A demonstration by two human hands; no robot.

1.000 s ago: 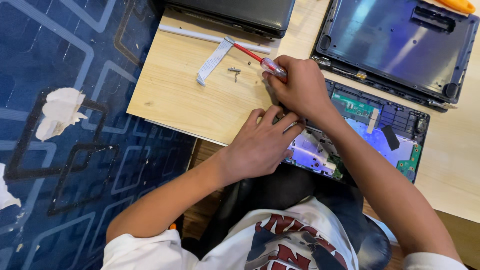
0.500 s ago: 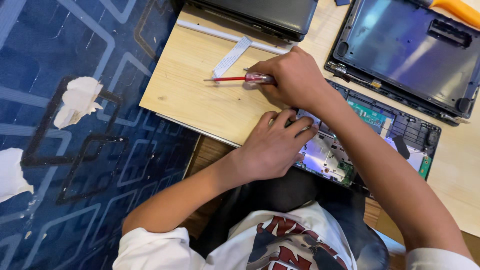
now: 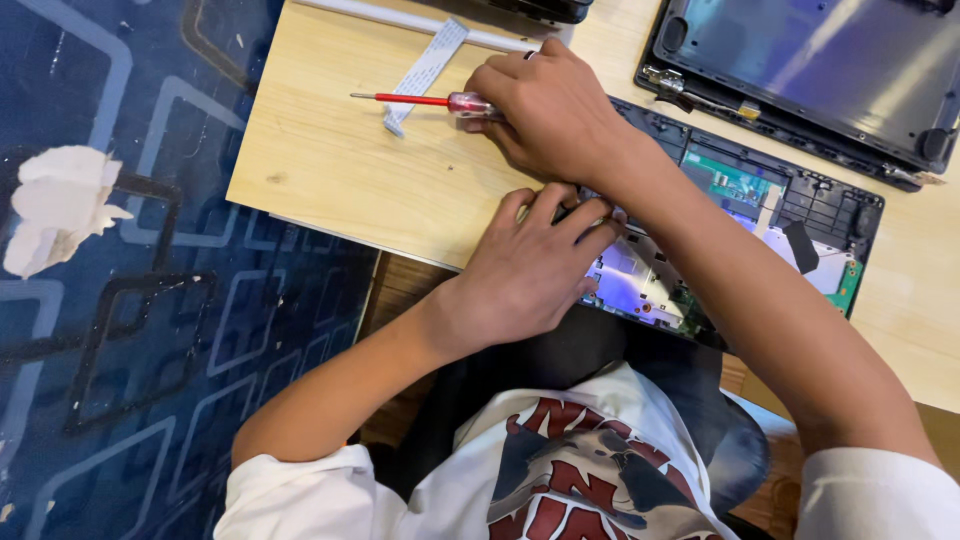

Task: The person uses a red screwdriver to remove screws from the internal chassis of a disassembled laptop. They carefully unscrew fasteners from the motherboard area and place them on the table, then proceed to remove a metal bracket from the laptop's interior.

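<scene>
My right hand (image 3: 550,110) is closed around a red-handled screwdriver (image 3: 420,100), whose thin shaft points left and lies low over the light wooden table (image 3: 330,170). My left hand (image 3: 530,265) rests with curled fingers on the near left corner of an opened laptop base (image 3: 760,230), whose green and blue circuit boards show. What the left fingers touch is hidden beneath them. A flat white ribbon cable (image 3: 425,72) lies just beyond the screwdriver.
A dark laptop cover panel (image 3: 830,70) lies at the far right of the table. A white strip (image 3: 410,20) and another dark device edge sit at the far edge. Crumpled white paper (image 3: 55,205) lies on the blue patterned floor to the left.
My right hand has swung the screwdriver from pointing up-left over a small screw to lying flat, pointing left. The view has moved closer. My left hand stays on the laptop base.
</scene>
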